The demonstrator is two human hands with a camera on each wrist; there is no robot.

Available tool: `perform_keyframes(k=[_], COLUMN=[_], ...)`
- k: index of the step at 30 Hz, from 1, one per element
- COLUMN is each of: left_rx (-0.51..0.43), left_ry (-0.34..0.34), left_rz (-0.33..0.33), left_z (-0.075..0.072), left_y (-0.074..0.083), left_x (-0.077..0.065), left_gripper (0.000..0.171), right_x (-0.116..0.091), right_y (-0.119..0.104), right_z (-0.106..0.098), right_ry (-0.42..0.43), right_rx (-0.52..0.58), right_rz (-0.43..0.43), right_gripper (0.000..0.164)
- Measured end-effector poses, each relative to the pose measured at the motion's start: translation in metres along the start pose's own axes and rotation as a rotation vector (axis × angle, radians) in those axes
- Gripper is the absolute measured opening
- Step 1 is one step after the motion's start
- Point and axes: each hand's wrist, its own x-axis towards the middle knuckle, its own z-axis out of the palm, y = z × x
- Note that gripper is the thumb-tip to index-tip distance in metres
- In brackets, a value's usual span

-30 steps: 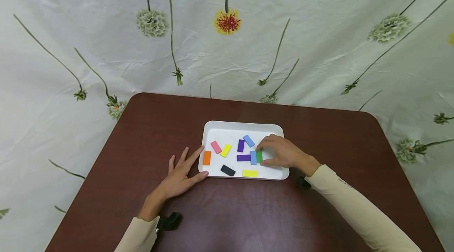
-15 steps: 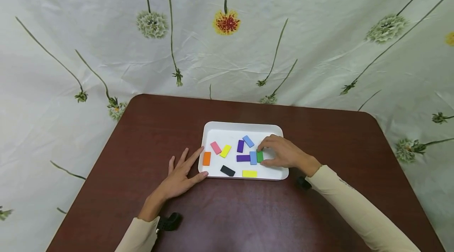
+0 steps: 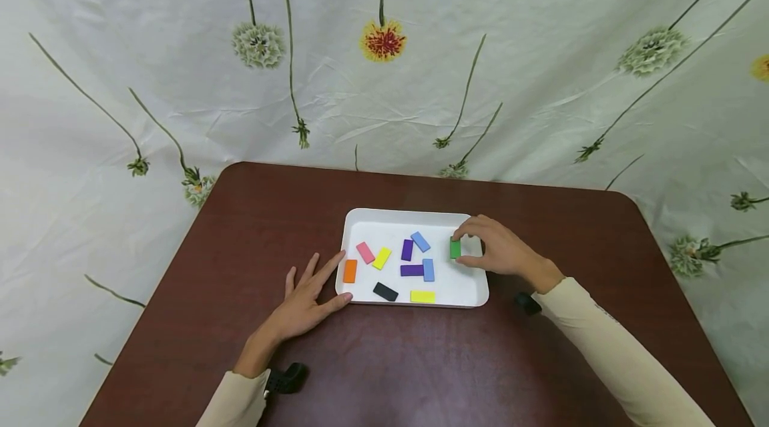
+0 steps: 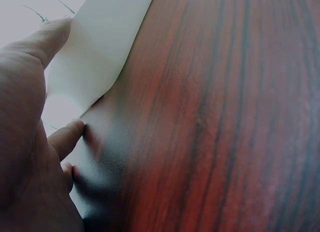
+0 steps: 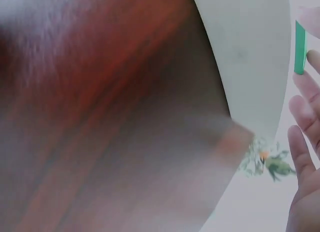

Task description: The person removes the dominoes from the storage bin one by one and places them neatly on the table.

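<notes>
Between thumb and forefinger my right hand (image 3: 498, 247) pinches a green block (image 3: 455, 249) by its two ends, over the right part of a white tray (image 3: 414, 215). The right wrist view shows the green block (image 5: 299, 47) edge-on at the fingertips. My left hand (image 3: 306, 302) lies with fingers spread at the tray's left side, its forefinger and thumb touching the rim. In the left wrist view the thumb and fingertips meet the tray wall (image 4: 107, 37). Left of the green block, a blue block (image 3: 428, 270) sits against the end of a purple block (image 3: 412, 270).
Also in the tray lie an orange block (image 3: 350, 271), a pink block (image 3: 365, 253), a black block (image 3: 386, 291), two yellow blocks, another purple block (image 3: 407, 250) and another blue block (image 3: 420, 241). The brown table (image 3: 420, 367) meets a flowered cloth (image 3: 541, 113) behind.
My right hand has carried the green block away from the blue one, toward the right and the far side of the tray. The left hand has stayed put.
</notes>
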Motion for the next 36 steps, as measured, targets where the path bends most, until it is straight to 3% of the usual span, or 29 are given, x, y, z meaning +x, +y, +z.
perform_keyframes(k=[6,18,36], left_rx=[-0.002,0.003,0.0], left_ry=[0.005,0.0,0.009], left_rz=[0.009,0.005,0.003], left_z=[0.0,0.0,0.001], left_y=[0.0,0.0,0.0], left_x=[0.0,0.0,-0.001], left_gripper=[0.079,0.078,0.078], right_x=[-0.007,-0.027,-0.05], right_y=[0.009,0.034,0.078], right_z=[-0.011,-0.032,-0.031], right_ry=[0.032,0.107,0.051], right_rx=[0.021,0.052,0.015], right_rz=[0.046,0.048,0.184], right_gripper=[0.037,0.036,0.033])
